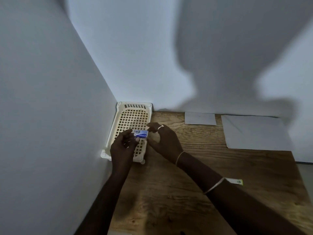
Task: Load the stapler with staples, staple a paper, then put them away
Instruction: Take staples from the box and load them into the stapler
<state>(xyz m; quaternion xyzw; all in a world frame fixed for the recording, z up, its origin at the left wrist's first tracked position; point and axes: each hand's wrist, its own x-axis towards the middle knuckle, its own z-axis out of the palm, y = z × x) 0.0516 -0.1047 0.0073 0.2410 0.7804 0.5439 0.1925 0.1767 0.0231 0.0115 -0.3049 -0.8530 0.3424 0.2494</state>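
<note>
**Staple box out, no stapler anywhere yet**

Head view: left hand (124,146) is gripping the little blue staple box (141,134), right over the cream basket (130,119). Right hand (165,141) is just beside the box, fingers loose, holding nothing. Basket under the hands looks empty. Papers (200,118) sit on the worktop (169,192), beyond the right hand. Can't spot the stapler, so I'd guess everything's left: loading, stapling, putting away.

Wooden table (169,209) against pale walls (42,82) — small yellow-tipped tag (235,181) near its right edge
</note>
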